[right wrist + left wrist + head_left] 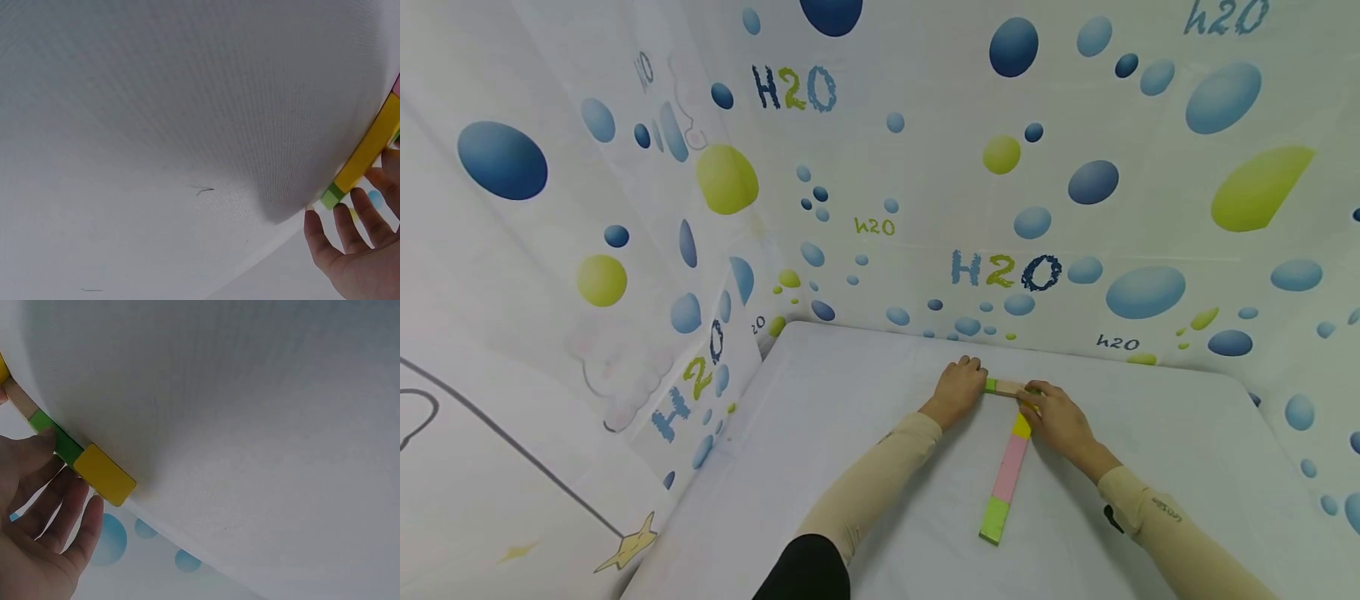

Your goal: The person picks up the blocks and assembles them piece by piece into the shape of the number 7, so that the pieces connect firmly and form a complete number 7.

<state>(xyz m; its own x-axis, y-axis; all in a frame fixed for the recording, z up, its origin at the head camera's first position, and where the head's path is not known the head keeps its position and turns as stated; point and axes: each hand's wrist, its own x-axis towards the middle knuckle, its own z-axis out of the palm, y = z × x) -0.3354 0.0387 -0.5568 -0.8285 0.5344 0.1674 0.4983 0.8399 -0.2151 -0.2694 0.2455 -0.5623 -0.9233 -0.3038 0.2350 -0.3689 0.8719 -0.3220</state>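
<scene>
My left hand (pixel 957 388) is at the left end of a short row of wooden blocks. Its thumb lies on a green block (pixel 65 447) with the other fingers on the opposite side, pinching it. A yellow block (pixel 105 475) sits at that end, beside the fingertips. Right of the green piece is a plain wood block (pixel 1009 387). Where this row meets a line of blocks, my right hand (pixel 1063 423) curls its fingers at a yellow block (pixel 370 145), its fingertips near a small green end (pixel 332 196). The line continues with a pink block (pixel 1011 468) and a green block (pixel 994 521).
A white-covered table (pixel 850 375) lies under the blocks and both forearms. Behind it stands a white backdrop (pixel 925 167) printed with blue and green dots and H2O lettering, which also runs along the left side.
</scene>
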